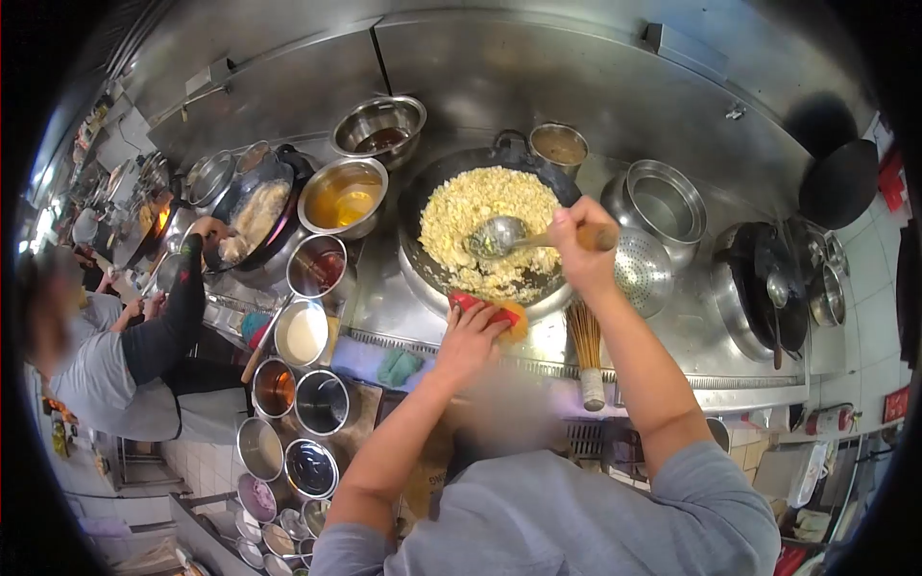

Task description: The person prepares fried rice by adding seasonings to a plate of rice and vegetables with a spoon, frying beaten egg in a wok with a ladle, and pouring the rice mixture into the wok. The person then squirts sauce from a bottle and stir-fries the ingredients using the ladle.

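Observation:
A large black wok (415,206) holds a heap of pale yellow fried rice (485,202) with bits of egg and green. My right hand (582,248) is closed around the wooden handle of a metal ladle (501,236), whose bowl rests in the rice. At the wok's near rim my left hand (471,338) presses a red and yellow cloth (516,320), fingers bent over it. The cloth covers that part of the rim. A bamboo wok brush (585,350) lies just right of the cloth on the steel counter.
Bowls of amber liquid (343,197) and dark sauce (379,120) stand left of the wok. A perforated strainer (641,272) and a steel pot (663,202) sit to the right. Several seasoning containers (302,331) line the lower left. A co-worker (115,355) works at another wok (252,206).

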